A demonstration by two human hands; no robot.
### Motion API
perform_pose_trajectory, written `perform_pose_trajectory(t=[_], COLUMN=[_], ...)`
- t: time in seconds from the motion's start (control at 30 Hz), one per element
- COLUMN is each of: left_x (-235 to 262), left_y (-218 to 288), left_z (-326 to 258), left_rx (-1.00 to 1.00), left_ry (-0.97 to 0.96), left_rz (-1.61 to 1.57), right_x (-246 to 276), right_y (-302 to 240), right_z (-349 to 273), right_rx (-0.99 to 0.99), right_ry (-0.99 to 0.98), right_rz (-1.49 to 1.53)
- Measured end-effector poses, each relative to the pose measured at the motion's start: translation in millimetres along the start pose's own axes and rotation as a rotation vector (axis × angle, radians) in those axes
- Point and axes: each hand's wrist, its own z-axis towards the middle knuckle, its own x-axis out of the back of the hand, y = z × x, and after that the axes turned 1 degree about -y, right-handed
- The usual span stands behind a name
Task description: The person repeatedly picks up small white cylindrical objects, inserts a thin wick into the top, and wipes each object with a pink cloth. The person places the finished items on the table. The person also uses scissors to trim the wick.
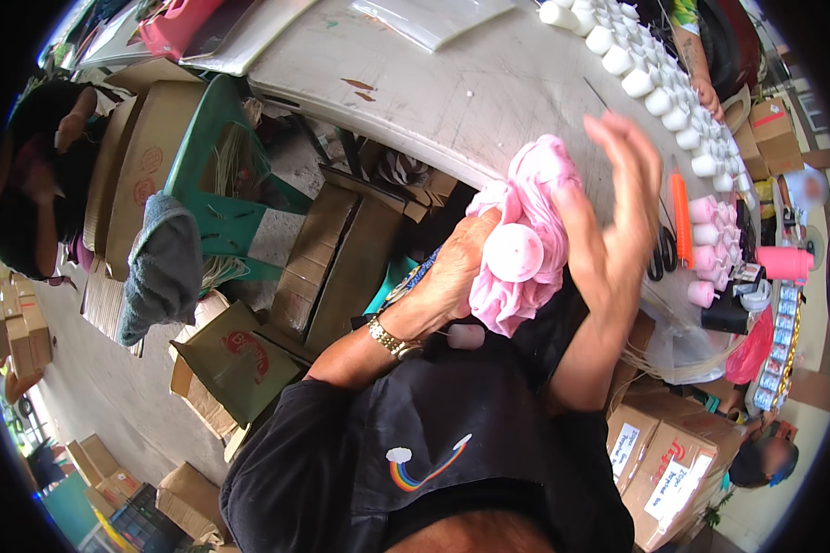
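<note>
My left hand (461, 253), with a gold watch on its wrist, is closed on a bunched pink cloth (539, 184) in front of my chest. Against the cloth, beside the left fingers, rests a small pale pink candle (514, 253), its round end turned up. My right hand (618, 212) is raised just right of the cloth, fingers spread and slightly blurred. Its thumb is close to the cloth's edge; contact is unclear. A second pale pink candle (466, 336) lies low against my dark apron, below the left wrist.
On the grey table (387, 64), rows of white candles (618, 61) curve along the far right. Pink candles (704, 235), black scissors (662, 253) and an orange cutter (681, 221) lie at right. A green chair (212, 175) and cardboard boxes (318, 249) stand left. Other people sit nearby.
</note>
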Motion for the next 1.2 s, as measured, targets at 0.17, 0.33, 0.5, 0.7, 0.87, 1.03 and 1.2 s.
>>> perform_pose_trajectory(t=[0.17, 0.33, 0.5, 0.7, 0.87, 1.03, 1.2], left_x=[12.1, 9.2, -1.2, -7.0, -34.2, -56.7, -39.1], left_y=[-9.2, -12.2, -19.5, -33.1, -12.3, -7.1, -6.4], left_z=[9.9, 6.4, -14.2, -22.9, -4.0, 8.1, 1.4], left_rx=[-0.119, -0.107, -0.324, -0.135, -0.301, -0.376, -0.195], left_ry=[-0.19, -0.145, -0.751, -0.714, -0.593, -0.659, -0.629], left_rz=[-0.013, 0.255, 2.0, 1.812, 1.762, 1.566, 1.512], right_x=[3.2, -11.6, -27.3, -28.2, 22.8, 40.6, 44.6], right_y=[-23.3, -10.0, 51.0, 70.1, 38.2, 36.9, 54.7], right_z=[-43.8, -49.0, -10.7, -17.3, -61.3, -115.6, -176.3], right_rx=[-0.125, -0.368, -0.5, -0.316, -0.376, -0.546, -0.674], right_ry=[-0.25, 0.012, 0.107, -0.005, -0.1, -0.158, -0.144], right_rz=[0.373, 0.802, 0.356, 0.079, 0.518, 0.483, 0.165])
